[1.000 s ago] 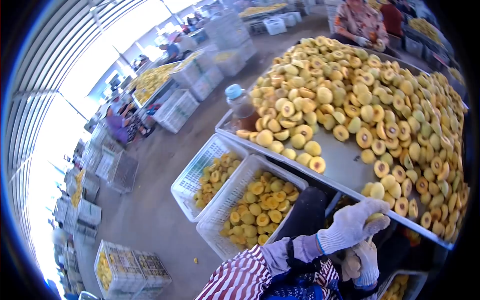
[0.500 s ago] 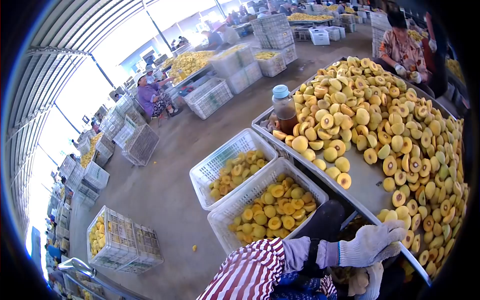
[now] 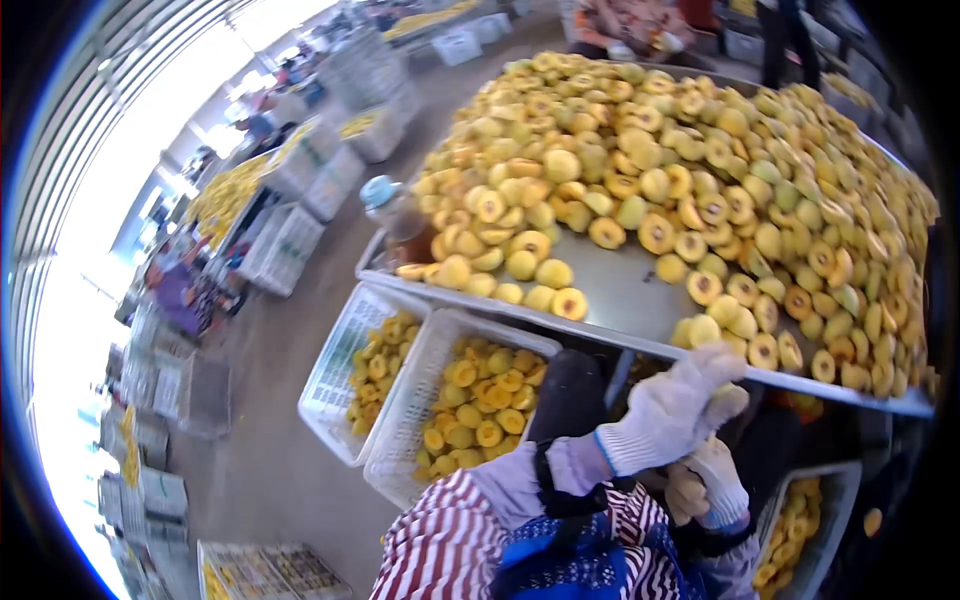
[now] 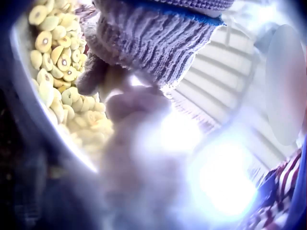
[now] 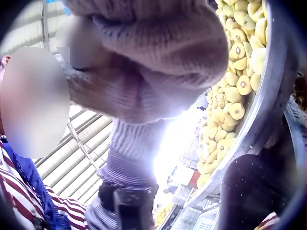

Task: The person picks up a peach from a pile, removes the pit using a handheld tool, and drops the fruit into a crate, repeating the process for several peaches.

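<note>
L hand (image 3: 665, 415): gloved, fingers bent, by near edge of surface (image 3: 625, 300); grip contents n/c, can't tell.
R hand (image 3: 708, 483): gloved, just below L hand, fingers curled; can't tell if anything's in it.
Fruit halves (image 3: 655, 185): yellow, pits showing in some, heaped on surface, far edge to R end; a few along near edge.
Bottle (image 3: 408, 225): blue cap, brown liquid, L corner of surface.
Crates (image 3: 400, 470): 2 white, w/ fruit, side by side, just off near edge, L part.
Bin (image 3: 835, 520): w/ fruit, below near edge, R part.
</note>
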The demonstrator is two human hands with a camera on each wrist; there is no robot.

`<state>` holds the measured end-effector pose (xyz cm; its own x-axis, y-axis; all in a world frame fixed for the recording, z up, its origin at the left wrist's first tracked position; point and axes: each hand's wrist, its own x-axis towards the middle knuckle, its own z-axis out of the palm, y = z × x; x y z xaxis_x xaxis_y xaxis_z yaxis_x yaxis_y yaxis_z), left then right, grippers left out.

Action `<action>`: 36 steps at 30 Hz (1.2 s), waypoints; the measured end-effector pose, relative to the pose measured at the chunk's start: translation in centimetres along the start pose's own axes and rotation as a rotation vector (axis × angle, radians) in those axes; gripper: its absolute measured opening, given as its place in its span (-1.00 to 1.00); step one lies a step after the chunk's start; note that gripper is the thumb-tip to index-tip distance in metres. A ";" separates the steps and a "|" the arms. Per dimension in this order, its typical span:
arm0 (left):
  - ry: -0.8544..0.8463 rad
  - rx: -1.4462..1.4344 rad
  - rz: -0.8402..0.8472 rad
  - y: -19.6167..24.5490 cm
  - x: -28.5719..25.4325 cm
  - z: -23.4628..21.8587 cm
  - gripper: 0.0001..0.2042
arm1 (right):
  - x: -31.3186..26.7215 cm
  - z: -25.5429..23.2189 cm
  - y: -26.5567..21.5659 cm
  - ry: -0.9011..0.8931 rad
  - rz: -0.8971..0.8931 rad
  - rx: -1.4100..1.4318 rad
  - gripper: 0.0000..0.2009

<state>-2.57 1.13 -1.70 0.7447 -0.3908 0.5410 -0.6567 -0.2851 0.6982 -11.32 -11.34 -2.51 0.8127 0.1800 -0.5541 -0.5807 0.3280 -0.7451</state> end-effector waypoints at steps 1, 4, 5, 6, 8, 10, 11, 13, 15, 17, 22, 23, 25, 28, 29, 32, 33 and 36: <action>-0.050 -0.014 -0.056 0.8 0.1 -0.6 -0.62 | -0.5 -1.1 -0.1 -0.195 0.066 0.213 -0.75; -0.119 0.085 0.068 0.5 0.5 -0.7 -0.68 | -0.4 -1.5 0.3 -0.323 0.219 0.452 -0.72; -0.182 0.087 0.027 0.3 0.6 -0.7 -0.71 | -0.4 -1.4 0.1 -0.297 0.223 0.378 -0.73; -0.246 0.092 -0.010 0.1 0.7 -0.6 -0.75 | -0.4 -1.0 -0.2 -0.268 0.225 0.302 -0.73; -0.267 0.072 -0.109 0.1 0.9 -0.3 -0.81 | -0.3 -0.6 -0.4 -0.281 0.255 0.344 -0.74; -0.268 0.094 -0.066 0.1 1.3 -0.1 -0.81 | -0.1 -1.1 -0.1 -0.351 0.211 0.367 -0.75; -0.261 0.097 0.002 0.4 1.6 -0.1 -0.80 | -0.3 -1.3 -0.2 -0.403 0.200 0.402 -0.74; -0.276 0.112 0.107 0.9 2.5 -0.2 -0.78 | -0.2 -1.9 0.5 -0.452 0.195 0.438 -0.73; -0.341 0.101 0.060 0.7 2.3 -0.1 -0.77 | -0.2 -1.9 0.7 -0.480 0.174 0.475 -0.72; -0.349 0.067 0.079 0.7 2.5 0.0 -0.75 | -0.7 -1.6 0.1 -0.429 0.169 0.405 -0.72; -0.257 0.018 0.187 0.6 2.4 0.2 -0.71 | -0.7 -2.0 0.3 -0.458 0.173 0.423 -0.74; -0.290 -0.011 0.057 1.1 2.3 0.0 -0.74 | -0.7 -1.9 0.2 -0.444 0.180 0.433 -0.73; -0.389 -0.104 -0.282 2.0 2.3 -0.6 -0.75 | -1.1 -1.3 -0.8 -0.402 0.168 0.366 -0.73; -0.449 -0.018 -0.192 2.2 2.7 -0.8 -0.75 | -1.1 -1.6 0.4 -0.503 0.131 0.471 -0.73; -0.431 0.004 -0.032 2.1 2.8 -0.8 -0.76 | -0.9 -1.9 1.1 -0.577 0.124 0.557 -0.75; -0.404 -0.164 0.098 1.8 3.1 -0.9 -0.76 | -1.3 -1.9 1.0 -0.600 0.204 0.699 -0.75; -0.436 -0.289 -0.010 1.6 3.1 -1.0 -0.76 | -1.3 -1.8 0.8 -0.575 0.202 0.699 -0.75; -0.375 -0.332 -0.098 1.7 2.7 -0.5 -0.74 | -1.5 -2.0 0.8 -0.638 0.220 0.747 -0.76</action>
<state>-1.60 0.04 1.24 0.6674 -0.6808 0.3020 -0.4672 -0.0669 0.8816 -13.08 -13.21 -3.06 0.6917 0.6977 -0.1864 -0.7201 0.6859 -0.1048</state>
